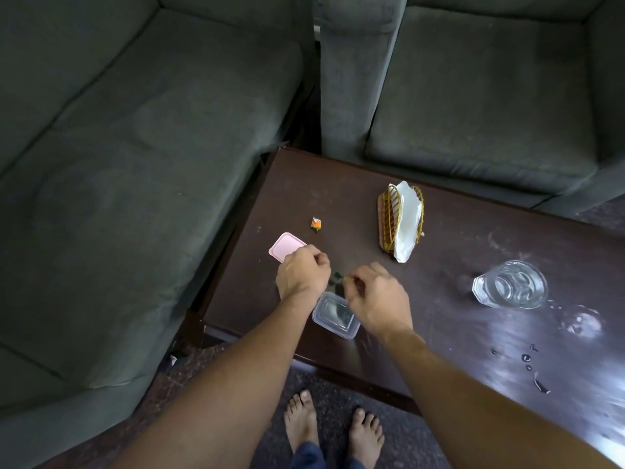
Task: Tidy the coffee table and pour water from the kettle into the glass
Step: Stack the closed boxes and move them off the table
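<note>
On the dark wooden coffee table [456, 238] a small clear plastic box [333, 316] stands open near the front left edge. Its pink lid [284, 247] lies behind my left hand [302, 274], whose fingers are curled; what it holds is hidden. My right hand [375, 297] hovers over the box, pinching a small dark green wrapped candy [336, 276] between the two hands. An orange wrapped candy [316, 224] lies farther back. A clear glass [510, 284] with water stands to the right. No kettle is in view.
A gold wire napkin holder [392, 216] with white napkins stands mid-table. Water drops [534, 367] and a wet ring mark the table's right side. Grey sofas [118, 198] flank the table on the left and behind. My bare feet stand on the floor below.
</note>
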The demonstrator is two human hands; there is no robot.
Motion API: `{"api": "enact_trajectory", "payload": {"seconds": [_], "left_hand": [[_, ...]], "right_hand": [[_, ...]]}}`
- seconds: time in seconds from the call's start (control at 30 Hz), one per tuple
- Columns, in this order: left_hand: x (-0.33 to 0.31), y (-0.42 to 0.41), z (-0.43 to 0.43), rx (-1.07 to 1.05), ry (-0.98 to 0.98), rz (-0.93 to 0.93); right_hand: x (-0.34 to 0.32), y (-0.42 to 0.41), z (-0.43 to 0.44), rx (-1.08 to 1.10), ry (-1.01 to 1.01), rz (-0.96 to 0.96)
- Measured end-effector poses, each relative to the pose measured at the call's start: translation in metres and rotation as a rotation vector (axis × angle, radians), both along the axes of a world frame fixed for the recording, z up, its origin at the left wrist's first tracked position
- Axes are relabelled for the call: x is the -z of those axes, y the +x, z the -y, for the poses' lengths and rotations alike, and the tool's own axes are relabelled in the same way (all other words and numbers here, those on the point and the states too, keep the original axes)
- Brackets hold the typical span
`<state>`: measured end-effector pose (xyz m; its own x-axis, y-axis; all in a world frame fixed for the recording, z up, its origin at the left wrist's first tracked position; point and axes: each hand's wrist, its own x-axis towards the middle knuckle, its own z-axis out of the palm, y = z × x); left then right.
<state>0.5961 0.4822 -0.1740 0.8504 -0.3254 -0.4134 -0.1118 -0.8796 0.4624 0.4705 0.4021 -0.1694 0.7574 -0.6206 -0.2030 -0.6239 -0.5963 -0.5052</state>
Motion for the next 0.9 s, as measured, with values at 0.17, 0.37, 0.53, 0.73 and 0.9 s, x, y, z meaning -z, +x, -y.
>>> {"api": "enact_trajectory", "payload": {"seconds": [0.17,0.37,0.53,0.73,0.9], "left_hand": [[-0.004,0.000,-0.008,-0.006,-0.004,-0.002],[0.003,-0.001,-0.011,-0.004,-0.017,0.020],[0.007,0.012,0.002,-0.043,-0.065,0.035],[0.013,0.035,0.028,-0.032,-0.061,0.085],[0.013,0.052,0.050,-0.024,0.006,0.073]], "right_hand": [[-0.005,-0.016,-0.021,-0.246,-0.041,-0.119],[0.000,-0.013,-0.025,-0.180,-0.081,-0.140],[0.004,0.005,-0.022,-0.103,-0.104,-0.095],[0.012,0.020,-0.018,-0.081,-0.102,-0.086],[0.017,0.023,-0.006,-0.064,-0.113,-0.086]]}}
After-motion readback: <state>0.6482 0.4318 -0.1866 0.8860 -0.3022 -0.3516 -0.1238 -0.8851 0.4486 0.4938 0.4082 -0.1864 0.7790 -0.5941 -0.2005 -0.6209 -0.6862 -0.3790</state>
